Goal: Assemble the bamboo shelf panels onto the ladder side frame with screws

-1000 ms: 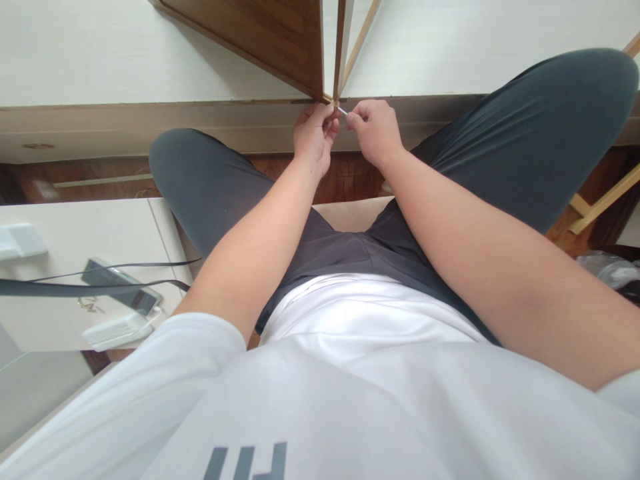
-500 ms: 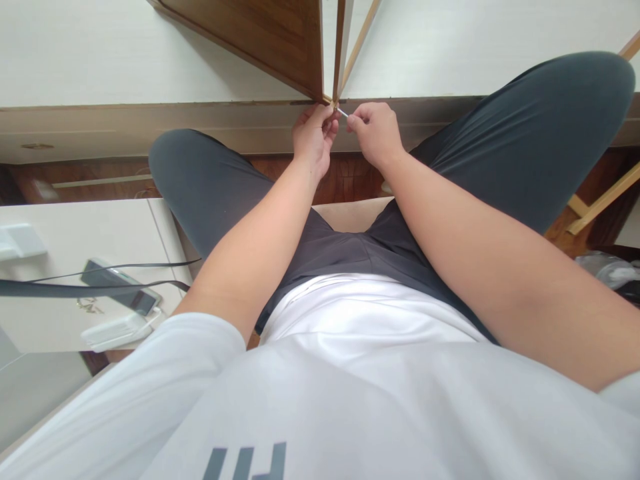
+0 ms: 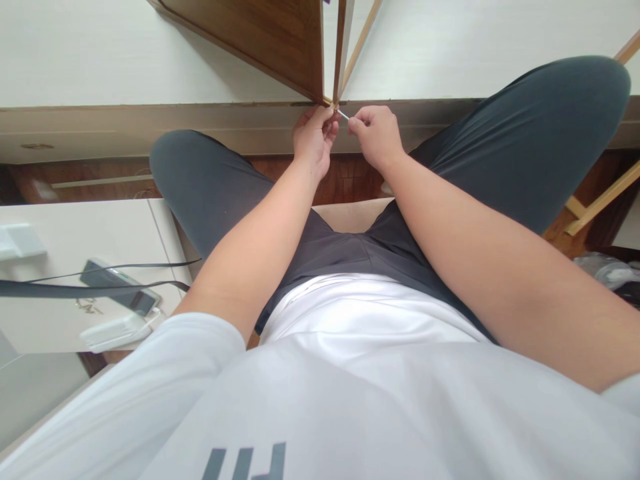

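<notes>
At the near edge of the white tabletop, my left hand [image 3: 316, 130] is closed around the lower corner of a brown wooden frame piece [image 3: 342, 53], thumb and fingers pinching its end. My right hand [image 3: 377, 133] grips a thin silver rod [image 3: 343, 114] between thumb and curled fingers. The rod slants up and left, its far tip at the corner my left fingers hold; its other end is hidden in my right hand. A brown wooden panel [image 3: 260, 40] stands on the tabletop, its lower corner meeting the frame piece there. Any fastener is too small to make out.
My knees are spread under the white tabletop [image 3: 110, 67]. On the left, a pale cabinet top [image 3: 50, 220] bears a phone [image 3: 120, 287], a white case [image 3: 115, 332], small metal pieces [image 3: 89, 307] and a dark strap [image 3: 90, 289]. A wooden leg [image 3: 605, 199] is at right.
My right hand has shifted very slightly down and right with the rod. My left hand keeps its hold on the corner. The view has hardly moved.
</notes>
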Action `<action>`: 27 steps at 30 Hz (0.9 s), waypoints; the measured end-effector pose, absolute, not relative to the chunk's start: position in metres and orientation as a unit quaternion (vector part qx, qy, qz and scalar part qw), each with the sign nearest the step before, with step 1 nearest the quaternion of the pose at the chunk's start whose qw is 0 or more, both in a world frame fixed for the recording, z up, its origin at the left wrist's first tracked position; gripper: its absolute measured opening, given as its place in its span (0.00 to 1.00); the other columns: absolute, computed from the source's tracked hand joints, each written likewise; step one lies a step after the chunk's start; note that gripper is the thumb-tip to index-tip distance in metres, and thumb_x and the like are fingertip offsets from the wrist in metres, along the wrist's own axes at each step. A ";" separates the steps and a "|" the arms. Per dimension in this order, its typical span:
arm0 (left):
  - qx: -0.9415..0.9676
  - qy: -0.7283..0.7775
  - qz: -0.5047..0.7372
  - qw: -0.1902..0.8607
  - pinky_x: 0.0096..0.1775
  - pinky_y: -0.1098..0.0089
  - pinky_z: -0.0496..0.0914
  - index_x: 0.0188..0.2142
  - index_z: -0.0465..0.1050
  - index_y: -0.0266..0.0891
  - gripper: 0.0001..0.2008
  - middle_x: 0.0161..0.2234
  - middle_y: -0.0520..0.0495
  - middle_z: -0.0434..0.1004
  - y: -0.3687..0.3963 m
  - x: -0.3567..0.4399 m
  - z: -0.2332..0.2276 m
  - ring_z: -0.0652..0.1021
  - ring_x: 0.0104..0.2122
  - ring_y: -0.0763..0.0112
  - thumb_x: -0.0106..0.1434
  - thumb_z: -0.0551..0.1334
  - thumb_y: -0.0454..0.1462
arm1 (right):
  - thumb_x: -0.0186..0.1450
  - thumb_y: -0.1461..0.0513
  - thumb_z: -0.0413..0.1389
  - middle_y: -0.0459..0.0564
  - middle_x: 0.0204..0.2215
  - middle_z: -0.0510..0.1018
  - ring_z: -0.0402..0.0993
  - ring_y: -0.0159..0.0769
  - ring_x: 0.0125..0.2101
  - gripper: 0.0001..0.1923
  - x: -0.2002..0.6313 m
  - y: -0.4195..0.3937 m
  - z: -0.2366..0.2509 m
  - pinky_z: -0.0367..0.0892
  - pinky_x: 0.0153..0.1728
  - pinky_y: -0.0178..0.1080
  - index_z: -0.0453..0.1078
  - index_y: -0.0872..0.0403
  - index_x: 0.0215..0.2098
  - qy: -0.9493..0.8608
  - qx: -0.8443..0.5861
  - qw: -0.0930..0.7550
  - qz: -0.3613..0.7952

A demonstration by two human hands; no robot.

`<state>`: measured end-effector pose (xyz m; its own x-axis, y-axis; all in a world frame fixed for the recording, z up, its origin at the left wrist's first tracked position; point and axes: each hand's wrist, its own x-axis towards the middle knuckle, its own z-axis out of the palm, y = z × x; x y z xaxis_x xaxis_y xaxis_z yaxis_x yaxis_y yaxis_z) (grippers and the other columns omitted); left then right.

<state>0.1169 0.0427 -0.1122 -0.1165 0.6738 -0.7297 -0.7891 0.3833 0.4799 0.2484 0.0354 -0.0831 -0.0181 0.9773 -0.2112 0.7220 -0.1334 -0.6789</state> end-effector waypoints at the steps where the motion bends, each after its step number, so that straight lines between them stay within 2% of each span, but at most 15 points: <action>1: -0.050 0.503 0.550 0.665 0.55 0.64 0.76 0.44 0.76 0.44 0.08 0.44 0.47 0.82 0.043 0.117 -0.112 0.80 0.54 0.63 0.68 0.67 0.43 | 0.68 0.64 0.57 0.45 0.27 0.75 0.68 0.36 0.32 0.11 0.249 0.035 -0.083 0.62 0.38 0.40 0.73 0.51 0.27 -0.629 -0.674 0.192 0.335; 4: -0.036 0.503 0.544 0.671 0.55 0.65 0.75 0.43 0.76 0.44 0.06 0.44 0.47 0.83 0.042 0.117 -0.111 0.80 0.53 0.65 0.68 0.67 0.41 | 0.69 0.64 0.56 0.46 0.28 0.76 0.69 0.37 0.33 0.12 0.249 0.035 -0.084 0.62 0.39 0.41 0.72 0.50 0.26 -0.627 -0.675 0.193 0.337; 10: -0.055 0.503 0.545 0.668 0.55 0.64 0.76 0.45 0.76 0.45 0.08 0.45 0.47 0.83 0.042 0.117 -0.107 0.81 0.53 0.64 0.68 0.66 0.43 | 0.70 0.65 0.53 0.46 0.30 0.78 0.73 0.38 0.36 0.14 0.248 0.032 -0.083 0.64 0.41 0.41 0.70 0.49 0.26 -0.622 -0.681 0.186 0.339; 18: -0.076 0.500 0.545 0.668 0.54 0.65 0.75 0.44 0.77 0.45 0.08 0.44 0.47 0.83 0.041 0.117 -0.104 0.81 0.53 0.65 0.68 0.66 0.44 | 0.68 0.64 0.52 0.47 0.33 0.81 0.73 0.39 0.34 0.12 0.249 0.031 -0.082 0.68 0.38 0.39 0.73 0.48 0.29 -0.605 -0.692 0.171 0.356; 27: -0.077 0.503 0.543 0.667 0.54 0.65 0.76 0.44 0.77 0.46 0.09 0.44 0.47 0.83 0.041 0.117 -0.103 0.81 0.52 0.65 0.68 0.66 0.45 | 0.69 0.65 0.53 0.47 0.33 0.80 0.72 0.36 0.32 0.11 0.250 0.032 -0.086 0.66 0.39 0.38 0.73 0.49 0.30 -0.615 -0.683 0.181 0.351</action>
<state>0.1166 0.0413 -0.1031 -0.0974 0.6478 -0.7556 -0.8028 0.3976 0.4443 0.2504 0.0315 -0.0859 -0.0021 0.9663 -0.2572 0.7119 -0.1792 -0.6790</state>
